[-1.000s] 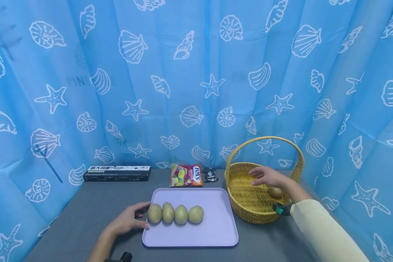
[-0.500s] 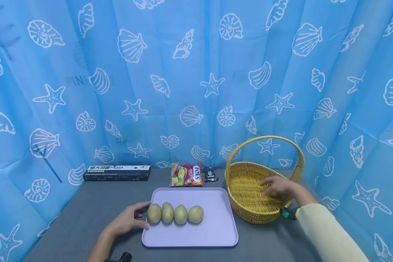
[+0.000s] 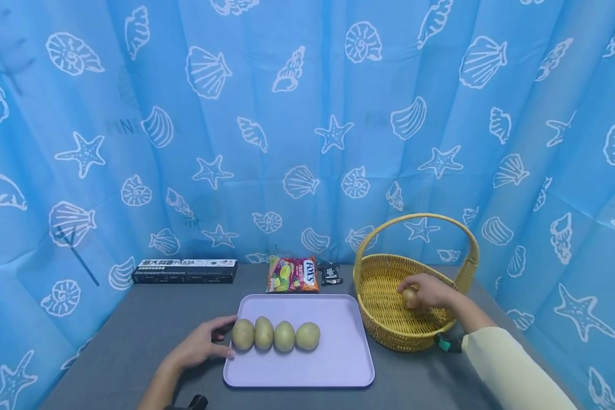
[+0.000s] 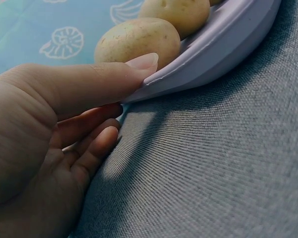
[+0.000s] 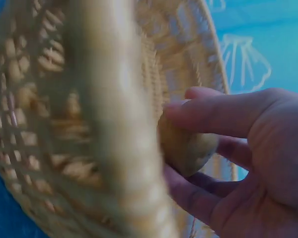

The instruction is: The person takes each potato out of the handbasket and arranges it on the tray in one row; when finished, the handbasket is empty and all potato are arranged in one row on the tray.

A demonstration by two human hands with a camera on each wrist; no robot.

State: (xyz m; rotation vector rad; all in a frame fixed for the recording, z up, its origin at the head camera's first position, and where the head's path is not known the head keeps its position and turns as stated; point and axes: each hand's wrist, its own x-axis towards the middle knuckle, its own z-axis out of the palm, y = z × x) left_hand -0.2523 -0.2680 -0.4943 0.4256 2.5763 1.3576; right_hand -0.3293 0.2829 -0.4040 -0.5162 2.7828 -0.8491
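A row of several potatoes (image 3: 285, 336) lies on the left half of a lilac tray (image 3: 333, 364). At the tray's left edge is my left hand (image 3: 201, 344), thumb and index finger apart. In the left wrist view its thumb (image 4: 114, 82) touches the tray rim beside the end potato (image 4: 139, 42), the other fingers loosely bent below. My right hand (image 3: 430, 292) reaches inside a yellow wicker basket (image 3: 384, 327) and grips a potato (image 3: 408, 297). Seen from the right wrist, thumb and fingers close around that potato (image 5: 188, 148), with the blurred basket handle (image 5: 121, 119) in front.
Behind the tray lie a colourful FOX'S candy bag (image 3: 293, 274) and a small black packet (image 3: 330, 274). A black and white pasta box (image 3: 184, 271) stands at the back left. A blue shell-print curtain (image 3: 266, 142) hangs behind the grey table (image 3: 133, 319).
My right hand has gone down to the potato in the basket, taken hold of it and shifted it left. The left hand and tray have stayed in place.
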